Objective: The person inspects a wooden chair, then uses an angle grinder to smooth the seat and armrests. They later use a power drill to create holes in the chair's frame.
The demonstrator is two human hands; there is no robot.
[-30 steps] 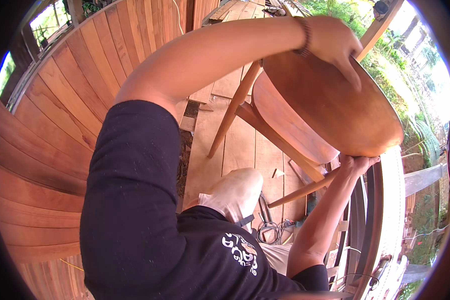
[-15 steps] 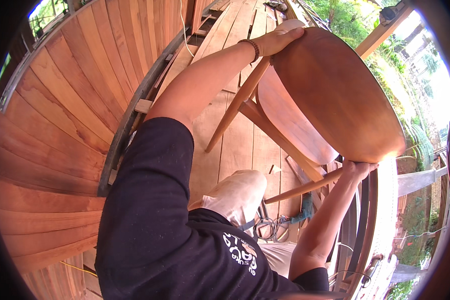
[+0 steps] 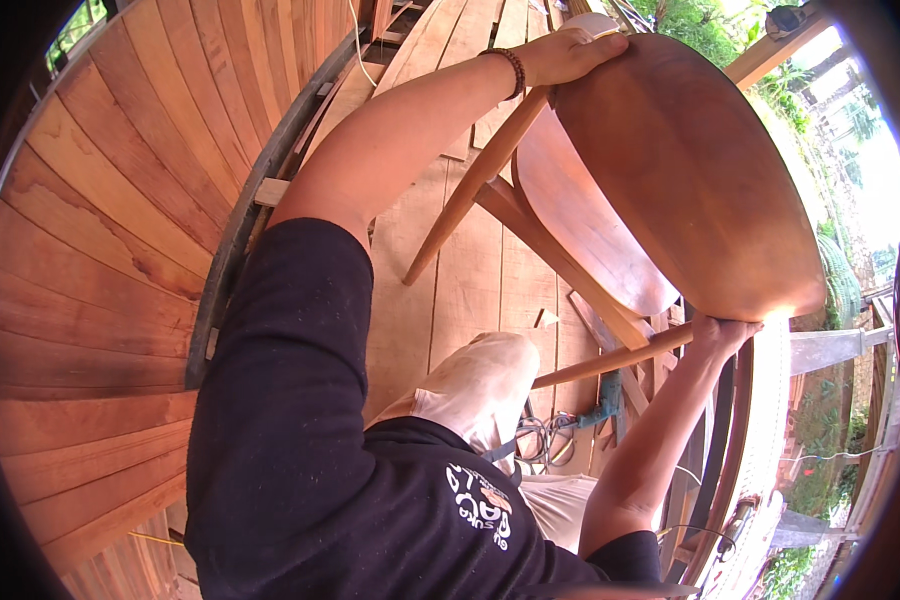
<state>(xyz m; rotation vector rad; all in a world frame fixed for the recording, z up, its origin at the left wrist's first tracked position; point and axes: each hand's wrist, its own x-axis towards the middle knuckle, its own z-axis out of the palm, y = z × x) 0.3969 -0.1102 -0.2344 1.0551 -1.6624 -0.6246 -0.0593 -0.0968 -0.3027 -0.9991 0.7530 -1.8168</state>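
Note:
A brown wooden chair (image 3: 690, 185) is held up in front of me, tilted over. Its broad curved panel faces me, and a second, lighter curved panel (image 3: 588, 205) shows behind it. One round tapered leg (image 3: 473, 195) slants down at the left; another (image 3: 620, 356) runs across below. My left hand (image 3: 573, 55), a beaded bracelet at its wrist, is closed on the panel's upper left corner with the thumb on the near face. At the lower edge, my right hand (image 3: 722, 338) grips from beneath; most of its fingers are hidden.
Wooden planks (image 3: 460, 260) form the floor. A curved slatted wooden surface (image 3: 120, 230) rises at left. Beside my knee lie a teal power tool (image 3: 602, 400) and a coiled dark cable (image 3: 545, 440). A pale rounded thing (image 3: 592, 24) sits beyond my left hand. Greenery lies at right.
The chair has shifted slightly to the right in view, its upper corner a little higher. Both hands keep their hold on it, and the surroundings have slid a little left.

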